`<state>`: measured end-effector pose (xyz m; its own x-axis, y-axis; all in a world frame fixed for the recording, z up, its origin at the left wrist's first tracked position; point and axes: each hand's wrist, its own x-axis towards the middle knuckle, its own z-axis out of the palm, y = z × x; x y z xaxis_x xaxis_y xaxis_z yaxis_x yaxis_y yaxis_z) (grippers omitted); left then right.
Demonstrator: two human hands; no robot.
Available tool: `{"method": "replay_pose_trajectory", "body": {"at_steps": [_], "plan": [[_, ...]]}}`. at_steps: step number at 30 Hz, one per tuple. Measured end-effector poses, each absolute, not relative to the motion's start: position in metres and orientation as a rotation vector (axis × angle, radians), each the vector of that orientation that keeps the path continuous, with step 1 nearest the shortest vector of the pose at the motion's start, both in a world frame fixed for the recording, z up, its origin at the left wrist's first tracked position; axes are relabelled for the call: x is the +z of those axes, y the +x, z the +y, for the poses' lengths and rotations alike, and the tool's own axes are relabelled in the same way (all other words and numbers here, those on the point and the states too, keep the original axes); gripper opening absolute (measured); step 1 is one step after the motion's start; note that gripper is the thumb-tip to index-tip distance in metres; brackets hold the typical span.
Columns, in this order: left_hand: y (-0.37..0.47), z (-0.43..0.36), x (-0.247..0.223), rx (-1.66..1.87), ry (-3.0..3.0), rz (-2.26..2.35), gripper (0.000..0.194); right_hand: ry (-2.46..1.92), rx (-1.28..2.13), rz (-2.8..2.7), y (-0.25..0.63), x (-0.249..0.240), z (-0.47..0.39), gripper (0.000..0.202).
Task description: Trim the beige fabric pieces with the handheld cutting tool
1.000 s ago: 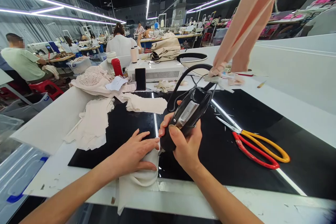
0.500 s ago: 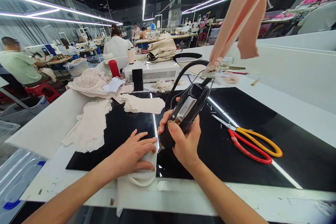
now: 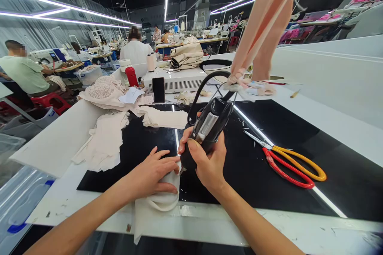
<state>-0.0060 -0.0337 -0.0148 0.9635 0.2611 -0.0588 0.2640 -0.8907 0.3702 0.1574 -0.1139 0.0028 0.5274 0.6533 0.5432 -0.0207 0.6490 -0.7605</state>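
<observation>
My left hand (image 3: 155,173) lies flat with its fingers spread, pressing on a folded piece of off-white fabric (image 3: 164,202) at the front of the black mat (image 3: 257,183). Part of the fabric hangs over the table's front edge. In my right hand (image 3: 208,159) is a black handheld electric cloth cutter (image 3: 206,123), held tilted with my fingers wrapped around its body. Its lower tip is beside the fabric's right edge, near my left fingertips; I cannot tell whether it touches the fabric. Pink cloth strips (image 3: 263,20) are tied at the cutter's cable end and run upward.
Scissors (image 3: 287,159) with red and yellow handles lie on the mat at right. Cut cream fabric pieces (image 3: 104,139) are piled at left. Behind are a phone (image 3: 158,89), a red bottle (image 3: 131,76) and a white machine box (image 3: 176,79). Other people sit farther back.
My right hand and the cutter have shifted slightly left, and the pink strips have swung left. My left hand stays on the fabric. The whole view has moved a little.
</observation>
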Motion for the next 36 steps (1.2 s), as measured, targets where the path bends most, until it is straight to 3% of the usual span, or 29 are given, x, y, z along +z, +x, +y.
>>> {"method": "replay_pose_trajectory", "body": {"at_steps": [7,19,27,36], "plan": [[-0.005,-0.034,-0.016,-0.010,2.736,0.364,0.040,-0.723,0.531,-0.935,0.152,0.004,-0.123,0.033],[-0.005,-0.032,-0.017,-0.005,2.726,0.371,0.033,-0.696,0.547,-0.955,0.154,0.004,-0.122,0.038],[-0.002,-0.033,-0.012,-0.061,2.708,0.384,0.039,-0.755,0.525,-0.953,0.153,-0.001,-0.122,0.031],[-0.005,-0.031,-0.019,0.036,2.693,0.329,0.046,-0.694,0.552,-0.960,0.149,0.002,-0.133,0.037]]}}
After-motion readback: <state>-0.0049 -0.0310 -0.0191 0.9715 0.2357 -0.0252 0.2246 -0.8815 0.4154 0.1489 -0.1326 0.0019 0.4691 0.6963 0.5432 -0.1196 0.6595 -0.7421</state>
